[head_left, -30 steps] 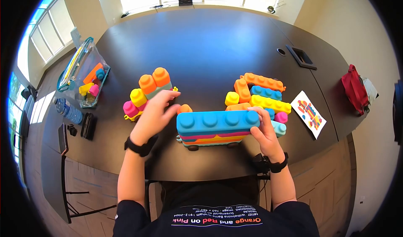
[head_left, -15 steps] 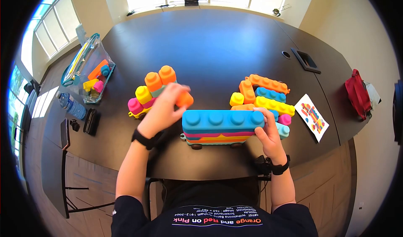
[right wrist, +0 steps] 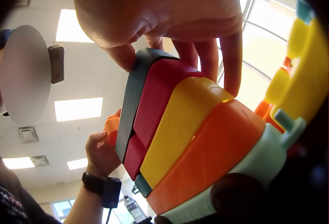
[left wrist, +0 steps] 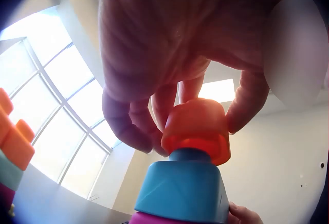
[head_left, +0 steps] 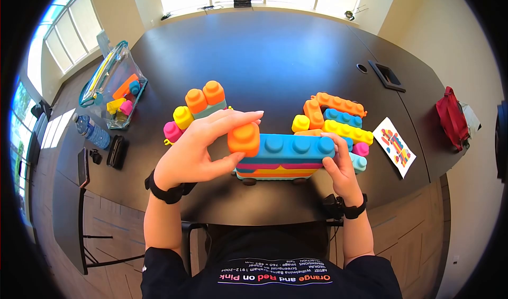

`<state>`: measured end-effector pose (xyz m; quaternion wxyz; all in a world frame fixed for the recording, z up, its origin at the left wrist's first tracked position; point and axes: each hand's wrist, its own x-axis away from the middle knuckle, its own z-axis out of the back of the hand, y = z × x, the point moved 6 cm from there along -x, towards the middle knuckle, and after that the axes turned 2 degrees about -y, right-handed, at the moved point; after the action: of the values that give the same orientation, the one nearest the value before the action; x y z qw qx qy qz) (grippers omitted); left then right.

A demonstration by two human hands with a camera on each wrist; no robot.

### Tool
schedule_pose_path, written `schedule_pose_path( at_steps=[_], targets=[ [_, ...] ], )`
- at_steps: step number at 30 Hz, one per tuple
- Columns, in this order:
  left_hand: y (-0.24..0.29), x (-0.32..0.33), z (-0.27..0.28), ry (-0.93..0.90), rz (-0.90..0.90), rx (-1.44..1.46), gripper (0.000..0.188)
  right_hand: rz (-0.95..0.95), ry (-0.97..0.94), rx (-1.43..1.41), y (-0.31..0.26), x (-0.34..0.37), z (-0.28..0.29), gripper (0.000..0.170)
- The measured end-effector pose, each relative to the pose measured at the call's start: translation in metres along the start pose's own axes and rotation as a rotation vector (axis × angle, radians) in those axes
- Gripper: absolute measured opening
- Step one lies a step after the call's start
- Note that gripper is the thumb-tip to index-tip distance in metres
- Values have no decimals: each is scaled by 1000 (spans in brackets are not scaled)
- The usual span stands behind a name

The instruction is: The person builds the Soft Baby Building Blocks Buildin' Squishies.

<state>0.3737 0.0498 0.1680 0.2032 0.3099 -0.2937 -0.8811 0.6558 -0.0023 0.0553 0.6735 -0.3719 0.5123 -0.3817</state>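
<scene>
My left hand pinches a small orange block between thumb and fingers, over the left end of a long blue block. In the left wrist view the orange block tilts on the blue block's end stud, part of which still shows below it. That blue block tops a wheeled wagon of layered blocks: magenta, yellow, orange and a pale green base. My right hand grips the wagon's right end, thumb on the near side and fingers over the far side.
Another block wagon with orange blocks stands behind my left hand. Several loose blocks lie at the right, beside a picture sheet. Farther left are a clear bag, a water bottle and a black case.
My left hand has picked up the small orange block from behind the wagon and brought it rightward and nearer, onto the blue block's left end. My right hand keeps its hold.
</scene>
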Motion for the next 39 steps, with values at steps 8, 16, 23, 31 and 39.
schedule_pose_path(
  at_steps=[8,16,23,31,39],
  targets=[
    [-8,-5,0,-56,35,4,69,9,-15,-16,2,-1,0,52],
    [-8,17,-19,78,60,-72,77,26,-27,25,-1,-1,-1,53],
    [-51,48,-49,243,356,200,87,-193,-64,149,-5,-4,7,68],
    [-51,24,-33,307,312,-19,64,-181,-116,312,-14,-33,15,72],
    [-80,-67,13,485,176,-239,66,-82,-33,196,-20,-153,62,66]
  ],
)
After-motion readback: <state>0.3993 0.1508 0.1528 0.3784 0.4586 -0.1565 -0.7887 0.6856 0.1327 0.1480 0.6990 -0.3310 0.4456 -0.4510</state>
